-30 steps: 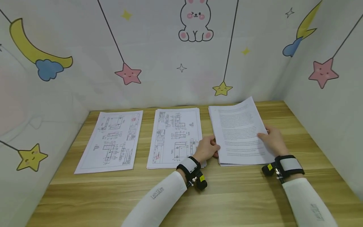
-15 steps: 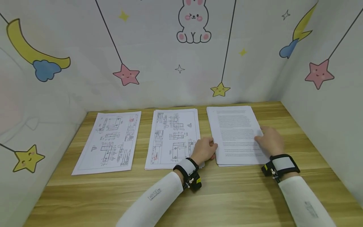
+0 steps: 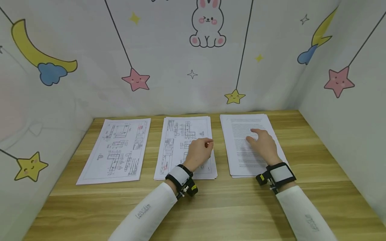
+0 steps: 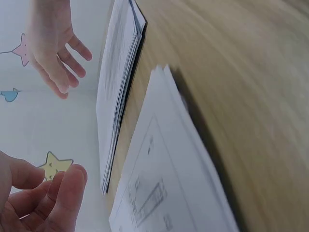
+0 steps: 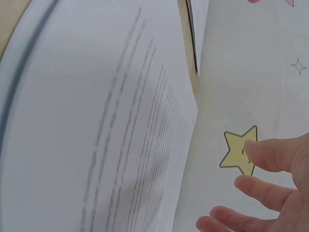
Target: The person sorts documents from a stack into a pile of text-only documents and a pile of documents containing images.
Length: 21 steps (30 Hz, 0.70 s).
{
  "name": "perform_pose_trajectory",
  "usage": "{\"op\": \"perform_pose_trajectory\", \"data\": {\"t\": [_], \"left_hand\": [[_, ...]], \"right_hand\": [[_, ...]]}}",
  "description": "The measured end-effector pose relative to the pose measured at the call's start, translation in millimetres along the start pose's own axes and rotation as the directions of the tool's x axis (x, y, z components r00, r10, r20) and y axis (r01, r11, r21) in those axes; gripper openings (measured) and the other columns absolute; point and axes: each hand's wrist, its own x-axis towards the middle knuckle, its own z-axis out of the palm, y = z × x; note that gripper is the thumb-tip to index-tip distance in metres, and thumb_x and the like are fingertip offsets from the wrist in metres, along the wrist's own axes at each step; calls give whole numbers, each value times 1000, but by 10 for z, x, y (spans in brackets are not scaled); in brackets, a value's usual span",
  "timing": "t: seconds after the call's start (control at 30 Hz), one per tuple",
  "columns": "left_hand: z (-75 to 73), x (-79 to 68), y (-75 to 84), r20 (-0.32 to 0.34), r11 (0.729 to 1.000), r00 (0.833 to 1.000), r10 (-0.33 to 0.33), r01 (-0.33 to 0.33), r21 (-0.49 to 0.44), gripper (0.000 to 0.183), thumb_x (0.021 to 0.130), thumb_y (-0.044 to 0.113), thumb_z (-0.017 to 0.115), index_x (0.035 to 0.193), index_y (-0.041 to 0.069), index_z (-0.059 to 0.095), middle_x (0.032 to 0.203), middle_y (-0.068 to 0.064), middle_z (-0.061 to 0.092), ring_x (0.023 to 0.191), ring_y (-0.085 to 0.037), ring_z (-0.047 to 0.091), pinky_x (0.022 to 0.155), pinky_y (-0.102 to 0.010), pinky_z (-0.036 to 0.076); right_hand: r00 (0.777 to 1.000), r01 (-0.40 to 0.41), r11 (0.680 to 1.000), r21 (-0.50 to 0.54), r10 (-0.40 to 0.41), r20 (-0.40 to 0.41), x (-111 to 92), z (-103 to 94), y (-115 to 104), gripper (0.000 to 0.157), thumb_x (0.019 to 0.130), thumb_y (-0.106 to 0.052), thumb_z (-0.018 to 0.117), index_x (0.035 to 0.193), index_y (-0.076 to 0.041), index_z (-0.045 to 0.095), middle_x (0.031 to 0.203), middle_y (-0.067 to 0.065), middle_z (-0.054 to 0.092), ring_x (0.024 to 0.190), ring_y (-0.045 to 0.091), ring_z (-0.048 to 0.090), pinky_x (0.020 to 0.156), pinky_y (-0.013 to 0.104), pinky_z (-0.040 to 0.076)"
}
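Note:
On the right of the table lies a stack of text pages [image 3: 241,150], its edges fairly even. My right hand [image 3: 263,144] hovers over it; in the right wrist view the fingers are spread and hold nothing. The middle stack of technical drawings [image 3: 175,147] sits beside it, and my left hand [image 3: 199,152] is raised above its right half. Loosely bent fingers [image 4: 67,198] of that hand, with nothing between them, show in the left wrist view. Past them in the same view is the right hand over the text stack.
Another stack of drawings [image 3: 117,150] lies at the left of the wooden table [image 3: 211,214]. White cloth walls [image 3: 169,50] printed with stars and a rabbit close off the back and both sides.
Both hands have let go of the text pages, risen and moved left. The top sheets, whose far right corner stood up a second ago, now lie flat on the stack.

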Motion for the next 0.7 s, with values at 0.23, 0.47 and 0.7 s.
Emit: {"op": "perform_pose_trajectory", "data": {"t": [0.23,0.47,0.7], "left_hand": [[-323,-29,-225,-82,998,996,-31,35,55,31,100,20,53,118,3,72,85,-8,74,49,-6,53,45,-19,33],[-702,-105,-559,-137,990,987,-78,93,105,33,99,21,52,120,3,71,95,-9,73,57,-9,60,48,-20,36],[-1165,-251,-951,-164,969,976,-142,172,180,36,100,23,50,125,4,68,104,-14,72,70,-17,60,54,-22,42]], "right_hand": [[998,54,999,-3,-54,-24,23,260,-305,52,98,-25,57,142,1,50,141,33,51,119,48,59,90,58,51],[993,116,992,43,-116,-1,14,495,-663,58,96,-23,58,147,0,43,149,32,42,134,49,47,104,60,44],[982,170,978,121,-178,56,-12,775,-1111,62,96,-24,60,150,0,39,155,27,37,141,43,42,112,57,39]]}}
